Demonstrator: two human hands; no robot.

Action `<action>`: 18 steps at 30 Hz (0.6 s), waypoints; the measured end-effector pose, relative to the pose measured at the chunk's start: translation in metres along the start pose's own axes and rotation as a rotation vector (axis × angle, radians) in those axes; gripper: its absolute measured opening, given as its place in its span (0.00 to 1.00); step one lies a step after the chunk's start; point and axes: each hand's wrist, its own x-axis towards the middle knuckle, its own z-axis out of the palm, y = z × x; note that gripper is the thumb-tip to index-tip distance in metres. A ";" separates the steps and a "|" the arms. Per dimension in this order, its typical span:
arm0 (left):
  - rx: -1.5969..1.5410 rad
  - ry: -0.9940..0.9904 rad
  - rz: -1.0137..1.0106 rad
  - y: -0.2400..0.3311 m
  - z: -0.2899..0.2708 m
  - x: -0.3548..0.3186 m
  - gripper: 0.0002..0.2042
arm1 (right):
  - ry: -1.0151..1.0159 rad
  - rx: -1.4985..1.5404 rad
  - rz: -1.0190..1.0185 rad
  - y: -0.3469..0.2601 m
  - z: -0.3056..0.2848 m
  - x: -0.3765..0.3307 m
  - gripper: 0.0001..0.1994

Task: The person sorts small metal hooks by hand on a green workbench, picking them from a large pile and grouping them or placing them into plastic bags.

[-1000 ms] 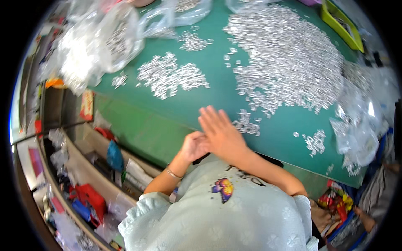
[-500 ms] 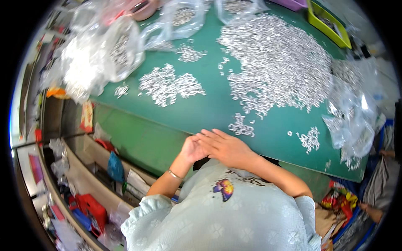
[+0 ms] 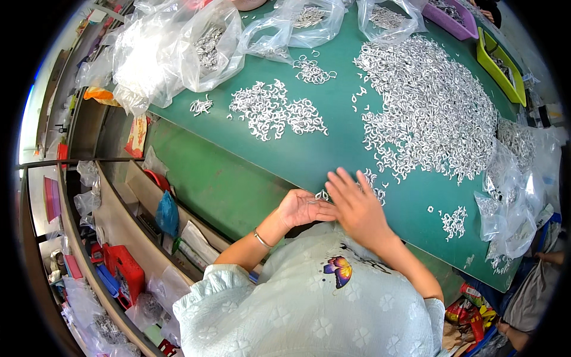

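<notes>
My left hand (image 3: 304, 208) is palm up at the near edge of the green table (image 3: 250, 152), its fingers stretched toward the right. A few small silvery crescent-shaped metal pieces (image 3: 322, 195) show at its fingertips; whether they lie on the fingers or on the table I cannot tell. My right hand (image 3: 361, 213) is beside it, back upward, fingers extended and slightly blurred. Its fingertips partly cover a small cluster of the same pieces (image 3: 376, 185). Beyond it spreads a large heap of metal crescents (image 3: 428, 113).
A medium pile of crescents (image 3: 273, 110) and a little pile of metal rings (image 3: 314, 72) lie farther left. Clear plastic bags (image 3: 205, 47) of metal parts stand along the back and right. Purple (image 3: 458, 24) and yellow-green trays (image 3: 502, 74) sit far right; shelves (image 3: 107, 202) line the left.
My hands were together, the right laid over the left; now the right has come away to the right with its fingers spread. The left palm is uncovered. The whole view has shifted.
</notes>
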 end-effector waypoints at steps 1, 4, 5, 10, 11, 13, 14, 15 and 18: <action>-0.110 -0.048 0.007 -0.002 -0.005 -0.001 0.26 | -0.061 -0.004 -0.002 -0.007 0.002 0.001 0.28; -0.238 -0.059 0.045 -0.006 -0.024 -0.007 0.24 | -0.225 -0.071 -0.031 -0.022 0.004 0.002 0.32; -0.245 -0.043 0.052 -0.005 -0.022 -0.007 0.23 | -0.229 -0.043 -0.058 -0.025 0.005 0.000 0.32; -0.130 0.280 0.060 0.001 -0.012 -0.011 0.16 | -0.188 0.100 -0.171 -0.030 0.017 -0.014 0.30; -0.065 0.343 0.048 0.000 -0.014 -0.009 0.14 | -0.159 0.124 -0.176 -0.029 0.018 -0.019 0.29; 0.104 0.439 0.034 -0.007 -0.008 -0.008 0.12 | -0.032 0.229 -0.142 -0.026 0.005 -0.020 0.24; 0.207 0.508 0.074 -0.013 -0.004 -0.006 0.12 | 0.063 0.268 -0.104 -0.023 0.002 -0.023 0.22; 0.309 0.572 0.128 -0.021 0.000 -0.004 0.12 | 0.159 0.305 -0.079 -0.020 -0.001 -0.028 0.20; 0.402 0.754 0.177 -0.043 0.006 -0.008 0.13 | 0.304 0.379 0.124 -0.007 -0.018 -0.053 0.17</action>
